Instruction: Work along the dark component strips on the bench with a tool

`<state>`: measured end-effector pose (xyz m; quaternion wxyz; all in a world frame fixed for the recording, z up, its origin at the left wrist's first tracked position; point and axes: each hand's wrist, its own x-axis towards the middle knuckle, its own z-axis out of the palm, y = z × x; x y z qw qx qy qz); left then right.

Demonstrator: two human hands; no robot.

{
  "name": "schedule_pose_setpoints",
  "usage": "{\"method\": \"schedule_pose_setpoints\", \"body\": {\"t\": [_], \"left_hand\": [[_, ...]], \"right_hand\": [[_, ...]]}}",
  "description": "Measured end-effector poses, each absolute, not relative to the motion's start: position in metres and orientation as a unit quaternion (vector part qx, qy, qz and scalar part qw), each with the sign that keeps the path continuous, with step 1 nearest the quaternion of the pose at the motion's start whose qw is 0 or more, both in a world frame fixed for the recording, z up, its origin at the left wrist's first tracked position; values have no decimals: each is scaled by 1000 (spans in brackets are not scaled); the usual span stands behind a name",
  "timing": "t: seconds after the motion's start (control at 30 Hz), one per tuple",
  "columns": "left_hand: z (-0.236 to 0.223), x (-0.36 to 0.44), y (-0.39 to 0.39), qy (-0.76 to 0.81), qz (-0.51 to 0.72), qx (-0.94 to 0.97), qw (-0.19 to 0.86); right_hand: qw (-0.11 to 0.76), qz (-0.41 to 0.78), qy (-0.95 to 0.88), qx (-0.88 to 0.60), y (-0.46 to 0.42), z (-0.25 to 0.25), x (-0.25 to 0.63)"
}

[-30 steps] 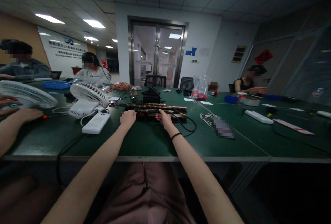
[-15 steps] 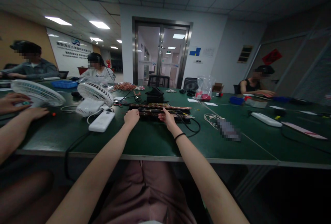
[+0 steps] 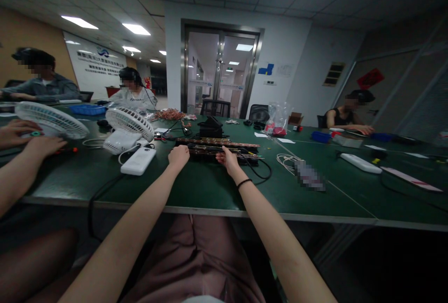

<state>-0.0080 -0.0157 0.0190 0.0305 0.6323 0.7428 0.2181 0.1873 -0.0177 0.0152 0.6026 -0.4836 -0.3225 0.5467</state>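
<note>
My left hand (image 3: 178, 157) is closed at the left end of a row of long thin copper-coloured strips (image 3: 241, 144) laid across dark holders. What its fingers pinch is hidden. My right hand (image 3: 227, 160) has its thumb laid forward and its fingers curled around something slim and dark over the same strips; its kind is too small and dim to make out. A black cable (image 3: 270, 171) loops out on the table to the right of that hand. Behind the strips stands a black box-like object (image 3: 210, 128).
On the green table (image 3: 210, 191), a white fan (image 3: 128, 128) and a white power bank (image 3: 138, 160) stand left. A co-worker's hands (image 3: 42, 146) rest by another fan (image 3: 52, 118). A blurred phone-like object (image 3: 310, 175) and coiled cable (image 3: 285, 163) lie right. Copper wire (image 3: 170, 114) is piled behind.
The view has shifted slightly, moving the scene a little to the right in the picture. Both my hands keep nearly the same place at the strips, with no visible change of grip.
</note>
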Motion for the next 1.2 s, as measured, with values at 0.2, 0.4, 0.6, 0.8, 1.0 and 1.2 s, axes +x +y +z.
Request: {"method": "schedule_pose_setpoints", "body": {"t": [0.2,0.4,0.6,0.8,1.0,1.2], "left_hand": [[19,-7,-16,736,216,642,23],[17,-6,-14,727,211,652,23],[13,-4,-9,713,197,673,17],[10,-4,-8,706,192,682,13],[10,-3,-10,700,192,687,10],[11,-1,-12,701,193,687,8]], "right_hand": [[600,543,-325,-489,-17,15,188],[597,546,-325,-490,-15,13,189],[586,559,-326,-488,-16,13,192],[577,571,-322,-487,-17,13,193],[573,573,-321,-490,-17,14,193],[569,578,-326,-486,-20,15,192]]}}
